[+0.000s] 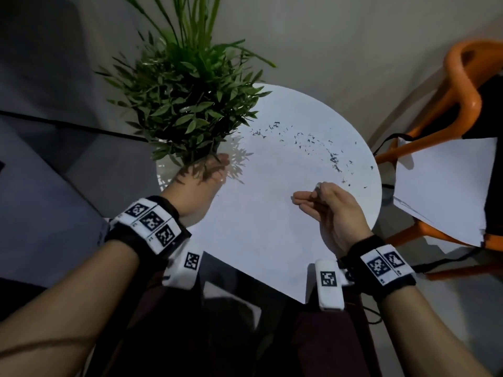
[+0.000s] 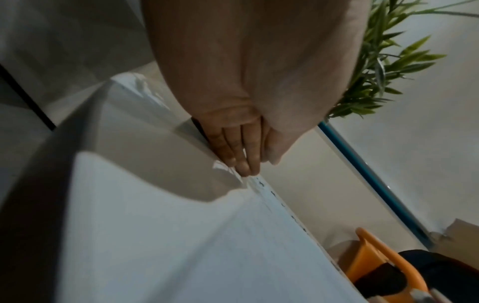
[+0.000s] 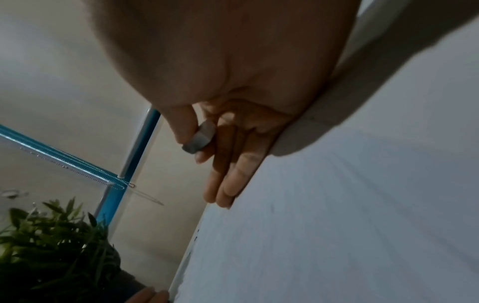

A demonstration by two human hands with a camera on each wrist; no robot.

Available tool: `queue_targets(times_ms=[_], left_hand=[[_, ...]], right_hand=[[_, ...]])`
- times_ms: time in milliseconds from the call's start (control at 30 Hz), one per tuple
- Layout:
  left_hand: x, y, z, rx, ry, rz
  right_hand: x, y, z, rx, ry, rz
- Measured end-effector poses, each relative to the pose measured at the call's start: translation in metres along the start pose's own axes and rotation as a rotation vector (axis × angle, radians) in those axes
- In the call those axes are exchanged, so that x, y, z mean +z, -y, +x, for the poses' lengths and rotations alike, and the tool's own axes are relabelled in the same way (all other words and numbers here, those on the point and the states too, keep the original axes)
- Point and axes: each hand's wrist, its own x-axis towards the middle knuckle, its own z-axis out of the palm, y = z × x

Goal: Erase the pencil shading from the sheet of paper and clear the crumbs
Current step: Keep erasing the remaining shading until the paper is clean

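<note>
Crumbs (image 1: 321, 144) lie scattered across the far right part of the paper (image 1: 258, 213), dark flecks in a loose arc on the round table (image 1: 377, 191). Left hand (image 1: 200, 183) flat, fingers straight, pressing the sheet's left edge under the plant (image 1: 185, 104). Right hand (image 1: 330, 210) sits edge-down on the paper, thumb and forefinger pinching a grey eraser (image 3: 199, 137), other fingers extended. Another sheet (image 1: 443, 186) rests on the orange chair (image 1: 462, 85) to the right.

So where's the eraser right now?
The eraser is pinched in the right hand, above the sheet's right side, near the crumbs.
</note>
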Motion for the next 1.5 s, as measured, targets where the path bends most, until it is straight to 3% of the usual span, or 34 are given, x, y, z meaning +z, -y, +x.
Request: queue_targets(times_ms=[67, 267, 467, 533, 667, 767, 933, 1000, 1133, 1200, 1300, 1500], left_hand=[[-0.009, 0.006, 0.010, 0.044, 0.081, 0.063], [-0.017, 0.012, 0.040, 0.027, 0.162, -0.098], [-0.016, -0.004, 0.059, -0.022, 0.145, -0.018], [-0.012, -0.009, 0.045, -0.002, 0.202, 0.096], [-0.004, -0.010, 0.012, 0.114, 0.443, 0.735], [-0.003, -0.010, 0.009, 0.131, 0.437, 0.820], [-0.003, -0.012, 0.015, 0.154, 0.484, 0.914], [-0.006, -0.012, 0.018, 0.159, 0.510, 0.945], [-0.014, -0.008, 0.023, 0.175, 0.551, 0.969], [-0.018, -0.005, 0.024, 0.183, 0.554, 0.951], [-0.024, 0.000, 0.022, 0.174, 0.558, 0.810], [-0.032, 0.001, 0.024, 0.195, 0.558, 0.698]], right_hand=[[-0.003, 0.001, 0.003, -0.038, -0.020, -0.037], [-0.007, 0.002, 0.006, -0.065, -0.019, -0.056], [-0.007, 0.000, 0.009, -0.072, 0.001, -0.058], [-0.008, 0.002, 0.010, -0.051, 0.015, -0.084], [-0.004, 0.019, 0.014, -0.022, 0.048, -0.244], [0.018, 0.035, 0.013, -0.017, 0.156, -0.423], [0.060, 0.025, 0.006, 0.171, 0.414, -0.398], [0.065, 0.013, 0.012, 0.173, 0.348, -0.332], [0.063, 0.011, 0.025, -0.050, 0.082, -0.176], [0.059, 0.015, 0.021, -0.034, 0.071, -0.156], [0.051, 0.011, 0.009, 0.083, 0.167, -0.122], [0.045, -0.002, 0.006, 0.000, 0.154, -0.275]])
